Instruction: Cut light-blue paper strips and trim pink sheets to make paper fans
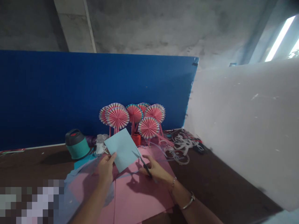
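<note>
My left hand pinches a light blue paper sheet by its lower left corner and holds it up at a tilt. My right hand is shut on a pair of dark scissors, whose blades reach the sheet's lower right edge. Both hands are above several overlapping pink paper sheets lying on the brown table. Beyond the blue sheet stand several pink pleated paper fans on sticks, and the sheet hides their lower parts.
A green and black flask stands left of the fans, next to crumpled white material. A tangle of pale paper strips lies to the right. A blue board stands behind, and a white panel closes the right side. A blurred patch covers the lower left corner.
</note>
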The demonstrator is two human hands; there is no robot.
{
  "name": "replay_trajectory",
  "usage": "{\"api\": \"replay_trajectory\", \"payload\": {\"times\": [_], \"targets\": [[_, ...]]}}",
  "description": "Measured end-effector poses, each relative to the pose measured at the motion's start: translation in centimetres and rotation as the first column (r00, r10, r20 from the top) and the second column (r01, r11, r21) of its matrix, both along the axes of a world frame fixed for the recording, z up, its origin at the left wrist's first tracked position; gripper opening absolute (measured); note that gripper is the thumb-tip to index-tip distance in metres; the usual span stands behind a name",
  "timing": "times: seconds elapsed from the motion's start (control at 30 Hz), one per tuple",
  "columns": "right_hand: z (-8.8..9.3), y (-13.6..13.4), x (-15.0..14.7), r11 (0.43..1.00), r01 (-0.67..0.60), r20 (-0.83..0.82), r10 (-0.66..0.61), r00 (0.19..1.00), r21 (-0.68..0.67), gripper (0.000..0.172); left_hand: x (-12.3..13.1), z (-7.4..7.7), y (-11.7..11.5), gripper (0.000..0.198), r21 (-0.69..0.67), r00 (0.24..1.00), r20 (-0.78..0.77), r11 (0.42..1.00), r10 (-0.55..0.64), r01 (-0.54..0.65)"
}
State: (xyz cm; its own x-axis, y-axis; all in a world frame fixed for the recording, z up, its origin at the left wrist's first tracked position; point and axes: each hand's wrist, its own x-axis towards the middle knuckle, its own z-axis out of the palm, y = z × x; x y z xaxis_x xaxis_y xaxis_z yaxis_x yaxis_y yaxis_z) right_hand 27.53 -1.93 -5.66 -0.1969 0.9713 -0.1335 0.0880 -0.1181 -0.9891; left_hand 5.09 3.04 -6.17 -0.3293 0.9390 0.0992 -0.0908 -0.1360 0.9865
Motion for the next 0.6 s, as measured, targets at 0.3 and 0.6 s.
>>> {"api": "replay_trajectory", "payload": {"times": [0.3,0.6], "targets": [[-0.4,0.2,0.1,1.000,-0.006,0.012,0.006,1.000,0.015,0.084,0.1,-0.2,0.1,0.034,0.008,1.000,0.030,1.000,-0.008,0.007],[-1.2,0.6,0.3,1.000,-0.017,0.025,0.016,1.000,0.012,0.086,0.0,-0.4,0.3,0.032,0.024,0.999,-0.011,0.999,0.031,-0.031]]}}
